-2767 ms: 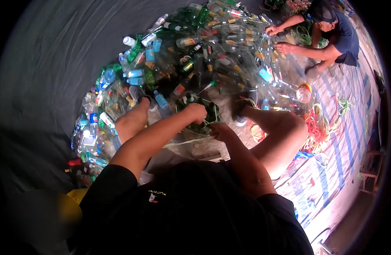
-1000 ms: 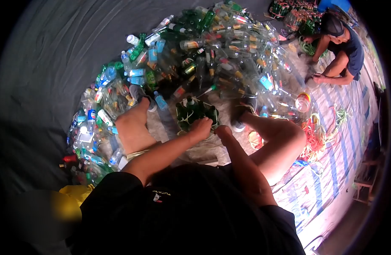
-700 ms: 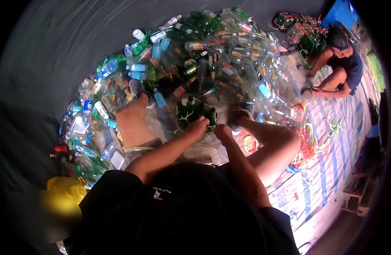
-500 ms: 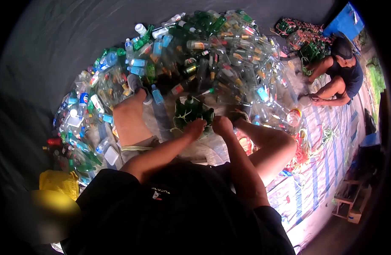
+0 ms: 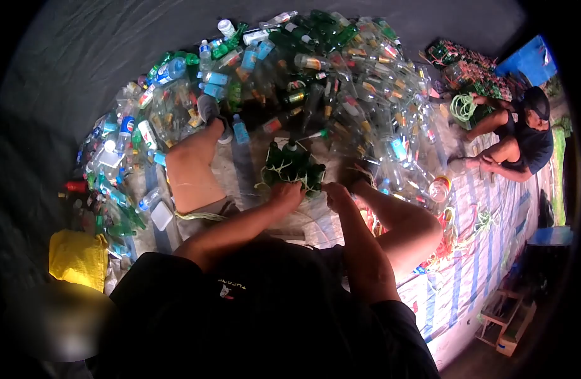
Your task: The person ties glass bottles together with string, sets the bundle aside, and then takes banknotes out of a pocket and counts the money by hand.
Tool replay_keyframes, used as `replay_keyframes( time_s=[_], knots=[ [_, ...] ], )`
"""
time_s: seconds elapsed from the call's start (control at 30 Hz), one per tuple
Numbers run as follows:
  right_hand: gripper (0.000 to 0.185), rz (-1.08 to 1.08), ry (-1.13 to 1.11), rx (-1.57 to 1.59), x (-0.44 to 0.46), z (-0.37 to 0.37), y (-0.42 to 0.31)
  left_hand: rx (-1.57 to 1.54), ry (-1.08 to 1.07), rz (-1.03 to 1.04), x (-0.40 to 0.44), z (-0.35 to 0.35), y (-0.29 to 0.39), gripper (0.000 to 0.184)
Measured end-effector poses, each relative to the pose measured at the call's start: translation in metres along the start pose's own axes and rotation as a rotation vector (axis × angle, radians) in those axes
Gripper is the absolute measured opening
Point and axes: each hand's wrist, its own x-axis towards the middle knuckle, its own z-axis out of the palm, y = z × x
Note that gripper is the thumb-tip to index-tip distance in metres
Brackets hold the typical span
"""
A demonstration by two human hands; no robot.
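Observation:
A bundle of green glass bottles (image 5: pixel 293 165) stands upright between my legs, with pale plastic string (image 5: pixel 279 169) wrapped around and across it. My left hand (image 5: pixel 288 196) is closed at the near side of the bundle, its fingers on the string. Just to the right, my right hand (image 5: pixel 338 197) makes a fist on the string near the bundle's right edge. Both hands are close together, and the string inside the fingers is mostly hidden.
A large heap of glass and plastic bottles (image 5: pixel 360 82) curves around in front. A yellow sack (image 5: pixel 79 260) lies at left. Red and pale string (image 5: pixel 445 243) is on the striped sheet at right. Another person (image 5: pixel 524 136) sits far right, holding green string (image 5: pixel 462 107).
My right hand has moved slightly down and right, and my left hand slightly down. The bundle has tilted or turned a little. The other person has lifted a loop of green string.

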Motion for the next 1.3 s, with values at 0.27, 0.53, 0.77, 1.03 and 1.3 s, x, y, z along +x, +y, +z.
replay_keyframes(
  time_s=[0.27, 0.53, 0.77, 1.03, 1.3],
  knots=[
    [0.018, 0.357, -0.086, 0.862, -0.006, 0.086, -0.067, 0.239, -0.291, 0.067, 0.023, -0.036, -0.078, 0.017],
    [0.02, 0.241, -0.2, 0.462, -0.012, 0.074, -0.107, 0.504, 0.042, 0.309, 0.008, -0.046, -0.054, 0.013],
    [0.035, 0.093, 0.203, -0.177, 0.031, 0.173, -0.012, 0.336, -0.502, 0.017, 0.032, -0.019, -0.041, 0.016],
    [0.044, 0.46, 0.177, -0.046, 0.024, 0.138, -0.077, 0.62, -0.945, 0.188, 0.081, 0.02, -0.068, 0.021],
    [0.031, 0.592, -0.063, 0.461, 0.011, 0.103, -0.08, 0.669, -0.684, 0.37, 0.048, -0.021, -0.053, 0.016]
  ],
)
